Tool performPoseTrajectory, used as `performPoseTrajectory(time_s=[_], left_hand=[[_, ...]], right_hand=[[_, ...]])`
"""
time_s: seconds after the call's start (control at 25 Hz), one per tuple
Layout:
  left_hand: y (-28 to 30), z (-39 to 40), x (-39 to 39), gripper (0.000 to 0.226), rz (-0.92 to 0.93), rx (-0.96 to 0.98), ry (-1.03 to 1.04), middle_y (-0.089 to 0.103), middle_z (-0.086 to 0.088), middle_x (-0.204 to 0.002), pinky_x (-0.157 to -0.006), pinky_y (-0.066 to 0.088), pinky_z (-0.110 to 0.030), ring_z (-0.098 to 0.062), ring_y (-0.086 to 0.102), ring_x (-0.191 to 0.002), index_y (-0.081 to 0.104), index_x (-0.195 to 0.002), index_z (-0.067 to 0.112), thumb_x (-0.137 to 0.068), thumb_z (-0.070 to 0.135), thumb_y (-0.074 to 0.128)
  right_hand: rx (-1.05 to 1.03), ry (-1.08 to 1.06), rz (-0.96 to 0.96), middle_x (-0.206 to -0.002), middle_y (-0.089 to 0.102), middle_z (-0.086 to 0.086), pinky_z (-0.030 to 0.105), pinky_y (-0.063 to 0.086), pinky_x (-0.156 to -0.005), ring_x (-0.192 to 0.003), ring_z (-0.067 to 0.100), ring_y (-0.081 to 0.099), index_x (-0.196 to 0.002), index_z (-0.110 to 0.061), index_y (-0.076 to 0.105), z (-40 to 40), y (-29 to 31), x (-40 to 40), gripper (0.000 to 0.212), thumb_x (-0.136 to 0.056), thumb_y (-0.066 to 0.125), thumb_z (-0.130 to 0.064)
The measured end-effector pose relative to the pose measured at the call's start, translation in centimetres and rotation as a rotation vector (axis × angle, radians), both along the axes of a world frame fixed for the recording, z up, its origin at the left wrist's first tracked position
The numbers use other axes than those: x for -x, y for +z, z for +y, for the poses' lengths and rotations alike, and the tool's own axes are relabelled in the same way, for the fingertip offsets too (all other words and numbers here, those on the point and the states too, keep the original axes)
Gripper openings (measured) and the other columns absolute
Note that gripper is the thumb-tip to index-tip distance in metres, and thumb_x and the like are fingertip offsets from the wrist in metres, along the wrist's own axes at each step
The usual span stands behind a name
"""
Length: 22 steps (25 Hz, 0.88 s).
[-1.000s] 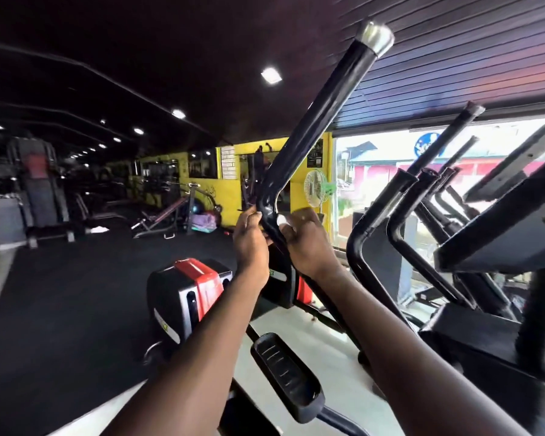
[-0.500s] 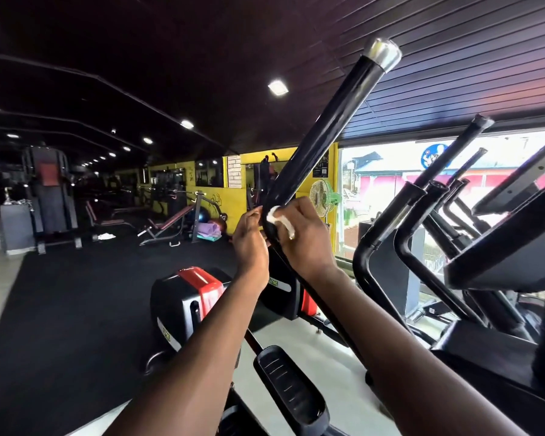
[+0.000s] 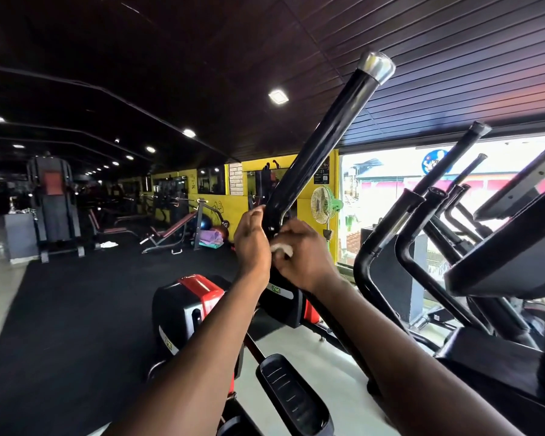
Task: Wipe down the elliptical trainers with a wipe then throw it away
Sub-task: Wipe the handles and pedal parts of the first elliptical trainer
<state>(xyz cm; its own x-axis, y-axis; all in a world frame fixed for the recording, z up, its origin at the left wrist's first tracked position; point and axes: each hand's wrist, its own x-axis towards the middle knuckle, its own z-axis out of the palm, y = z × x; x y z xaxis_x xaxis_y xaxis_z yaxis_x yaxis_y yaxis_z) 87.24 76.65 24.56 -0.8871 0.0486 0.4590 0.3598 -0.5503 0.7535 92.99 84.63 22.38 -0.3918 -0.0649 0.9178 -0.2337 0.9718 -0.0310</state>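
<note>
Both hands sit lower on the bar than 0.5 s ago, and the white wipe (image 3: 282,249) now shows below the right hand's knuckles rather than above them. Right hand (image 3: 306,256) curls round the wipe, pressing it against the black handlebar (image 3: 324,143) of the elliptical trainer (image 3: 189,305). Left hand (image 3: 252,243) grips the same bar just beside it, fingers wrapped. Above, the bar tilts up to a silver cap (image 3: 376,66). Below lies 1 black foot pedal (image 3: 291,394); a green fan (image 3: 324,204) stands by the window.

My left hand (image 3: 251,243): raised, fingers curled round something. My right hand (image 3: 306,256): beside it, seemingly pinching; forearms both outstretched.
</note>
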Motion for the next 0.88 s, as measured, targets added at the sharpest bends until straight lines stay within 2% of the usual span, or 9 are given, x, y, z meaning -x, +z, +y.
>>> performPoseTrajectory(time_s=[0.12,0.2,0.28,0.36,0.48,0.56,0.72,0.76,0.88], left_hand=[[0.8,0.3,-0.4,0.016,0.030,0.026,0.011,0.068,0.006,-0.105,-0.079,0.041,-0.011,-0.009,0.060,-0.101,0.068,-0.099,0.019,-0.097,0.018,0.052],[1.3,0.5,-0.7,0.015,0.031,0.046,0.024,0.068,0.001,-0.110,-0.077,0.042,-0.011,-0.012,0.060,-0.103,0.069,-0.101,0.018,-0.096,0.017,0.055],[1.7,0.5,-0.8,0.016,0.034,0.050,0.015,0.068,-0.001,-0.110,-0.076,0.043,-0.013,-0.015,0.061,-0.104,0.069,-0.099,0.021,-0.096,0.015,0.055],[1.9,0.3,-0.8,0.018,0.035,0.073,-0.006,0.067,0.001,-0.109,-0.074,0.043,-0.010,-0.012,0.060,-0.103,0.068,-0.102,0.020,-0.096,0.012,0.053],[2.5,0.0,-1.1,0.022,0.065,0.093,0.014,0.064,0.006,-0.105,-0.069,0.039,0.002,-0.004,0.056,-0.098,0.067,-0.111,0.012,-0.097,0.011,0.051],[3.0,0.0,-1.4,0.024,0.106,0.107,0.012,0.064,0.009,-0.101,-0.066,0.039,0.003,0.000,0.057,-0.093,0.067,-0.113,0.010,-0.099,0.012,0.049],[4.4,-0.4,-2.1,0.023,0.104,0.094,-0.077,0.071,0.007,-0.087,-0.071,0.052,-0.018,-0.004,0.066,-0.080,0.069,-0.098,0.018,-0.100,0.018,0.047],[4.7,-0.5,-2.1,0.023,0.098,0.093,-0.084,0.071,0.006,-0.088,-0.074,0.052,-0.023,-0.006,0.066,-0.082,0.070,-0.095,0.020,-0.100,0.021,0.048],[5.1,-0.2,-2.1,0.021,0.147,0.115,-0.040,0.066,0.018,-0.087,-0.071,0.042,-0.011,0.011,0.058,-0.081,0.070,-0.097,0.021,-0.099,0.024,0.050]], right_hand=[[0.611,0.125,0.253,-0.100,0.061,0.002,0.016,0.044,-0.071,-0.084,0.011,0.056,-0.092,-0.016,0.060,0.2,2.9,-0.2,0.019,-0.080,0.066,-0.003],[0.770,0.164,0.217,-0.097,0.061,0.002,0.019,0.044,-0.072,-0.085,0.013,0.056,-0.086,-0.020,0.053,-0.8,3.4,0.6,0.023,-0.081,0.067,-0.003],[0.694,0.128,0.045,-0.087,0.063,0.001,0.028,0.045,-0.072,-0.080,0.016,0.057,-0.078,-0.022,0.052,-1.3,2.0,1.3,0.024,-0.079,0.068,-0.004],[0.651,0.135,0.015,-0.080,0.064,0.001,0.031,0.047,-0.072,-0.076,0.017,0.058,-0.075,-0.019,0.056,-1.1,1.5,0.8,0.019,-0.079,0.069,-0.007],[0.620,0.181,0.416,-0.085,0.060,0.001,0.033,0.050,-0.068,-0.076,0.018,0.057,-0.082,-0.015,0.053,-0.8,4.6,-0.3,0.015,-0.085,0.066,-0.010],[0.523,0.151,0.536,-0.094,0.059,0.004,0.027,0.048,-0.065,-0.080,0.015,0.055,-0.091,-0.012,0.057,-1.3,5.8,-0.2,0.009,-0.086,0.064,-0.008],[0.190,0.058,0.123,-0.099,0.061,0.001,0.031,0.053,-0.065,-0.080,0.017,0.061,-0.096,-0.014,0.067,-1.1,2.1,0.8,0.021,-0.078,0.065,-0.003],[0.172,0.065,0.115,-0.099,0.062,0.001,0.033,0.054,-0.067,-0.080,0.016,0.061,-0.096,-0.014,0.067,-0.6,2.3,0.5,0.021,-0.078,0.066,-0.004],[0.374,0.094,0.477,-0.097,0.060,0.003,0.016,0.046,-0.066,-0.079,0.006,0.053,-0.097,-0.013,0.065,0.3,6.5,-0.6,0.013,-0.085,0.063,-0.008]])
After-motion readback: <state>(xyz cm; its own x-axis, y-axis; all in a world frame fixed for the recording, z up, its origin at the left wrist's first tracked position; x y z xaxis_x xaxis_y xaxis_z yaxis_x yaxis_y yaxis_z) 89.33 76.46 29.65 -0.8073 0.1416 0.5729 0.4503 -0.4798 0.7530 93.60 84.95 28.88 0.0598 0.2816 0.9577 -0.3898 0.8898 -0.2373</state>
